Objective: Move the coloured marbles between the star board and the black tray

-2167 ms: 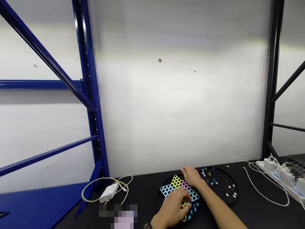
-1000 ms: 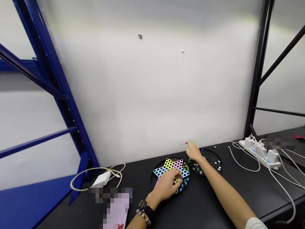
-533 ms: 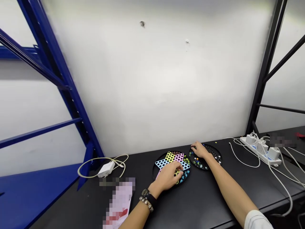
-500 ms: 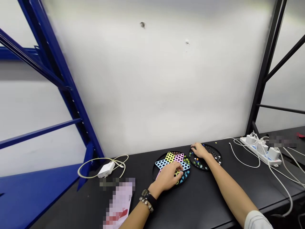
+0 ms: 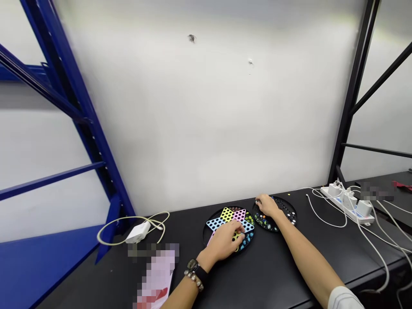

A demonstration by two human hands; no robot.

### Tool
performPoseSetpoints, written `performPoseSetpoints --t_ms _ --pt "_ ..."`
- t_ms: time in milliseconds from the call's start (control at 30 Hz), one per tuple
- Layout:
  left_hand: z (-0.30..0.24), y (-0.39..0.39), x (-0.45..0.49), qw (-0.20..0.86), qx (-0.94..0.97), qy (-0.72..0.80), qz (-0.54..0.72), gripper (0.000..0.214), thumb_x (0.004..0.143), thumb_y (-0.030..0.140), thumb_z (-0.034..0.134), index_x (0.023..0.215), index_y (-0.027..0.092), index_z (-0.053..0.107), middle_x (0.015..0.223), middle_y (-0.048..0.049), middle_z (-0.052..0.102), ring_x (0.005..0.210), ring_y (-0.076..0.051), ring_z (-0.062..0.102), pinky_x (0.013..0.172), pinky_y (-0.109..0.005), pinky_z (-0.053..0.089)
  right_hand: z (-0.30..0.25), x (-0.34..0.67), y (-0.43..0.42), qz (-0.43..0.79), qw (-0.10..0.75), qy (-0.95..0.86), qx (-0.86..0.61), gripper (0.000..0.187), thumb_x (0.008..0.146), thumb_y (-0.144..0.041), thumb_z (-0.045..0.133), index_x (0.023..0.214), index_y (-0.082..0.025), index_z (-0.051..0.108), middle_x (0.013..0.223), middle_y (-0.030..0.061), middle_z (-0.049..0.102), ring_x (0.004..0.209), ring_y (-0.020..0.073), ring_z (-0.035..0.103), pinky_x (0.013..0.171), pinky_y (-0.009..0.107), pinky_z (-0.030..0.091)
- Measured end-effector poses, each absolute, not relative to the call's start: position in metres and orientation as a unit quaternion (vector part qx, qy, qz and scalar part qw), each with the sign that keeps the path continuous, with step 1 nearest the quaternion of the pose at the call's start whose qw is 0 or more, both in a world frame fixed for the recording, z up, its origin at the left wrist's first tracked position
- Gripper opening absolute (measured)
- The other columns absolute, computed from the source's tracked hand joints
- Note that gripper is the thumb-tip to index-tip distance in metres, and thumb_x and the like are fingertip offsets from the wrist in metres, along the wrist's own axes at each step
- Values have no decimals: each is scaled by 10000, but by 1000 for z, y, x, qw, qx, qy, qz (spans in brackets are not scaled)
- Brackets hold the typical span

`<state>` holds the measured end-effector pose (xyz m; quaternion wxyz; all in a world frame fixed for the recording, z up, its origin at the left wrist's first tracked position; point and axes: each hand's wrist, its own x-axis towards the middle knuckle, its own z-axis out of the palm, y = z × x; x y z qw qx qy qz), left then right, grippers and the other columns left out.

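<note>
One round black tray [image 5: 206,235] with a multicoloured star [image 5: 229,218] lies left, under the loosely spread left hand [image 5: 224,242]; the right hand [image 5: 268,205], grip unclear, reaches over a marble-strewn black disc [image 5: 288,203], right.

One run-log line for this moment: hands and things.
left hand: over star board | right hand: at round tray, grip unclear | power strip: on table

Left hand [image 5: 225,241] and right hand [image 5: 267,205], both bare. Left wrist [image 5: 207,260]: watch [image 5: 192,265] with squarish dark face and black strap [image 5: 201,273]; adjacent, bracelet [image 5: 194,280] of shiny rounded beads. Right arm [image 5: 305,257]: white sleeve [image 5: 343,298], thinly lined.
</note>
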<state>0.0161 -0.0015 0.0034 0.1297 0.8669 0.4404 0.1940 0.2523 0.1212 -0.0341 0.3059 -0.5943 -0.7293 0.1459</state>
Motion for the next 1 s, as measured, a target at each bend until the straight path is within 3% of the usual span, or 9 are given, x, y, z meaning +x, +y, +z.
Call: performPoseSetpoints --t_ms 167,300,467,567,633,733,833,1000 --pt "5 -2 16 135 867 440 191 133 846 292 515 913 230 612 947 -17 678 883 -186 616 790 -287 444 -25 273 136 393 577 -477 -534 127 834 -287 587 902 -180 601 821 52 665 656 145 622 553 239 483" --pt "5 -3 16 137 866 441 192 133 845 296 513 912 234 610 945 -16 677 878 -186 613 788 -287 440 -14 294 138 498 647 -346 -462 147 893 -336 489 819 -210 487 680 5 587 532 94 538 430 177 409" --pt "1 -1 15 135 867 437 196 145 850 298 505 928 237 611 962 -18 669 888 -185 607 796 -288 440 -8 304 127 499 601 -369 -504 223 896 -353 455 728 -206 458 497 -78 368 361 58 283 337 171 168" --pt "1 0 14 134 868 437 196 150 851 303 503 930 237 612 961 -22 669 895 -190 606 796 -291 439 -6 312 114 480 561 -417 -531 244 853 -366 520 689 -186 515 482 -86 345 365 53 231 369 189 141" --pt "1 -1 14 134 868 437 195 148 851 305 505 928 237 611 961 -20 669 893 -189 606 793 -290 437 -6 324 103 421 499 -505 -565 269 834 -376 544 661 -171 567 481 -66 385 404 70 301 415 201 213" --pt "1 -1 14 132 867 439 195 145 851 304 505 922 238 612 957 -16 669 885 -186 609 784 -286 435 -9 349 83 241 348 -650 -631 284 843 -369 519 671 -169 625 597 6 558 587 133 513 558 230 343" --pt "1 -1 14 130 866 441 196 137 852 301 503 910 238 610 947 -13 671 879 -183 615 770 -277 433 -15 374 66 144 228 -667 -695 252 859 -361 492 769 -178 642 788 67 662 761 192 604 644 257 369" --pt "4 -1 16 135 864 445 195 131 850 306 508 908 241 607 940 -11 679 880 -186 619 776 -280 433 -18 377 40 146 181 -690 -686 261 886 -381 471 893 -185 643 878 80 681 819 206 616 676 269 379"
